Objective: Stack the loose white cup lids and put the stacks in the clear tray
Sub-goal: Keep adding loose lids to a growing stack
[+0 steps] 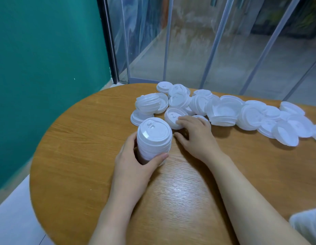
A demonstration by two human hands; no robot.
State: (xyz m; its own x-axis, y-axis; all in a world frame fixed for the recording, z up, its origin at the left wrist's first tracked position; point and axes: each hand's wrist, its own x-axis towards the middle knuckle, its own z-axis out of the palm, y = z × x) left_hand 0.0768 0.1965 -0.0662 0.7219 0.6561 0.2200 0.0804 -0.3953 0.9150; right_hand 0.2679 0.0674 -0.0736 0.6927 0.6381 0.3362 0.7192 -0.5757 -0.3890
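A: Where do the lids stand?

B: The left hand (136,161) is wrapped around an upright stack of lids (153,140) on the wooden table (74,147), thumb in front, fingers behind. The right hand (194,135) lies flat with relaxed fingers, its tips touching 1 loose lid (174,116) just beside the stack.

A: And the rest?

B: A heap of loose lids (224,112) trails across the table's far side to the right. The clear tray is not in view.

A: How will they handle?

B: Probably very light, thin plastic: springy, slick, easily dented. The stack likely tips or slides apart unless held around its sides, low down. A single lid is best pinched at its rim.
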